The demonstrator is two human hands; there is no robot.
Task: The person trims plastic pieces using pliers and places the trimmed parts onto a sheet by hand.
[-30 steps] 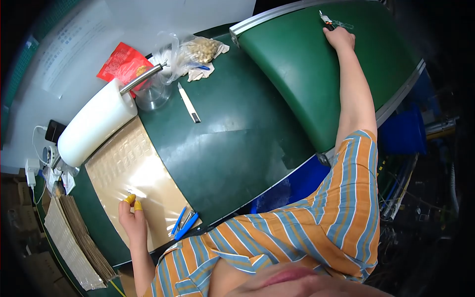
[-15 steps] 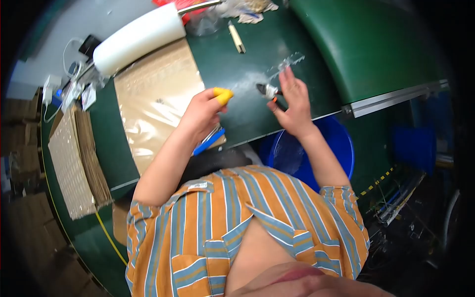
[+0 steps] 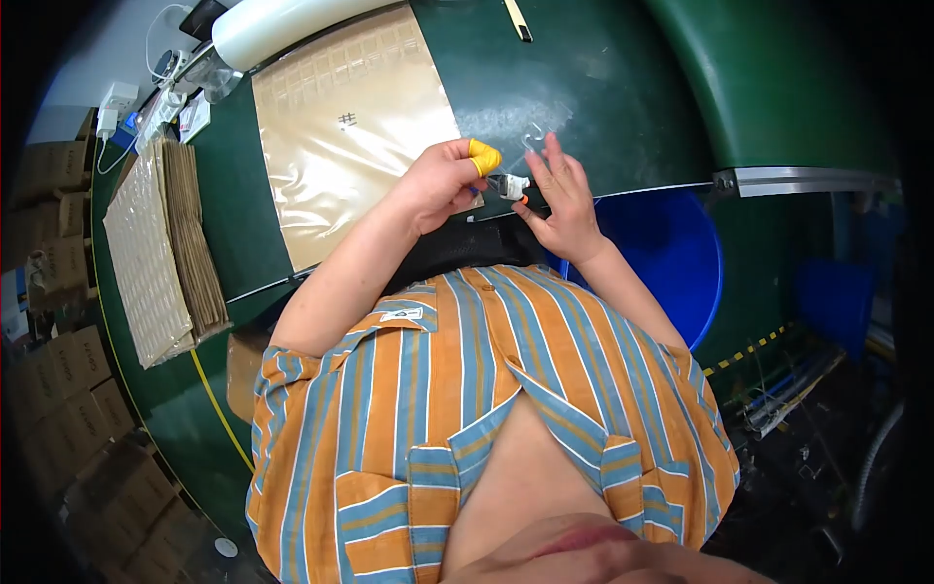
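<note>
My right hand [image 3: 564, 206] is over the front part of the green table, its fingers stretched forward. Small side cutters [image 3: 508, 187] with black jaws, white wrapping and a bit of orange are held at its thumb, jaws pointing left. Thin clear plastic scraps [image 3: 533, 136] lie at the right fingertips. My left hand [image 3: 443, 185] has yellow coverings on thumb and forefinger. Its fingers are closed just left of the cutter jaws; what they hold is hidden. Beside it lies a brown sheet stack in clear film [image 3: 355, 127].
A white roll [image 3: 292, 29] stands at the back left. Wrapped cardboard [image 3: 156, 253] leans left of the brown stack. A pale-handled knife [image 3: 519, 19] lies at the back. A blue bin [image 3: 671, 263] is below the table edge; a green belt [image 3: 759, 88] rises at right.
My right hand has drawn back toward the table's front edge with the cutters, and clear scraps have moved nearer. My hands are closer together. The view has tilted down; the blue tool is mostly hidden.
</note>
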